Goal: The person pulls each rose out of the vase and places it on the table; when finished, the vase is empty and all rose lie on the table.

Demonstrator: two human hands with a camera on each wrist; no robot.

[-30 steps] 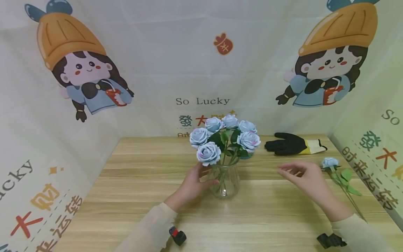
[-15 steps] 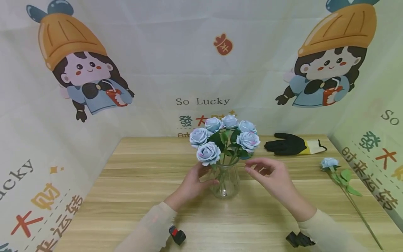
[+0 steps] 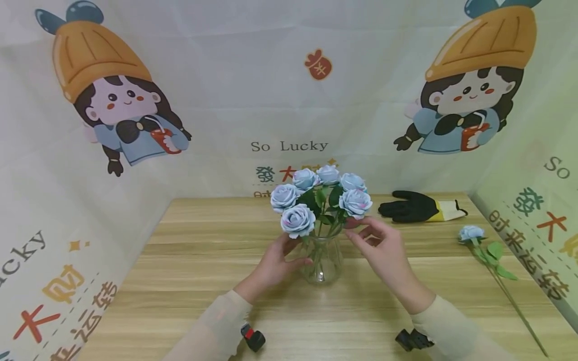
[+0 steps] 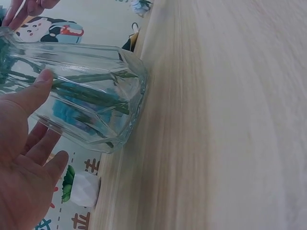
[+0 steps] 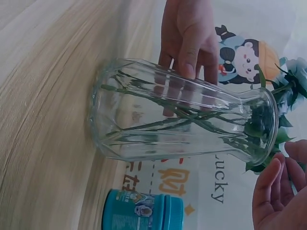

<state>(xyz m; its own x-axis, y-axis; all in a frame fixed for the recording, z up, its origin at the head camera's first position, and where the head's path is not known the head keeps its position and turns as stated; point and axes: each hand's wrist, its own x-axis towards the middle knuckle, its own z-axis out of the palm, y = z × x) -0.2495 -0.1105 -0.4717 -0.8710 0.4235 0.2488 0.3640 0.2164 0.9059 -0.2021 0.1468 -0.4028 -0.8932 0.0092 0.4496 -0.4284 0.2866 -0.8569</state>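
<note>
A clear glass vase point(image 3: 321, 263) stands upright on the wooden table and holds several light blue roses point(image 3: 298, 220) with green leaves. My left hand point(image 3: 277, 263) holds the vase's left side, its thumb point(image 4: 42, 79) on the near glass and the other fingers behind. Stems point(image 5: 158, 103) cross inside the vase. At the right of the rim is my right hand point(image 3: 381, 245), fingers loosely bent. In the right wrist view its fingertips point(image 5: 273, 165) are right beside a leaf under the blooms; a gap shows between thumb and index finger.
A single blue rose point(image 3: 471, 233) with a long stem lies on the right of the table. Behind it rests a black work glove point(image 3: 411, 206). A teal jar point(image 5: 139, 211) and a small white-potted plant point(image 4: 84, 189) stand near the back. A printed cloth point(image 3: 217, 100) hangs behind.
My right hand has moved left from beside the lone rose to the vase's rim. My left hand has kept its hold on the vase, which has stayed in place.
</note>
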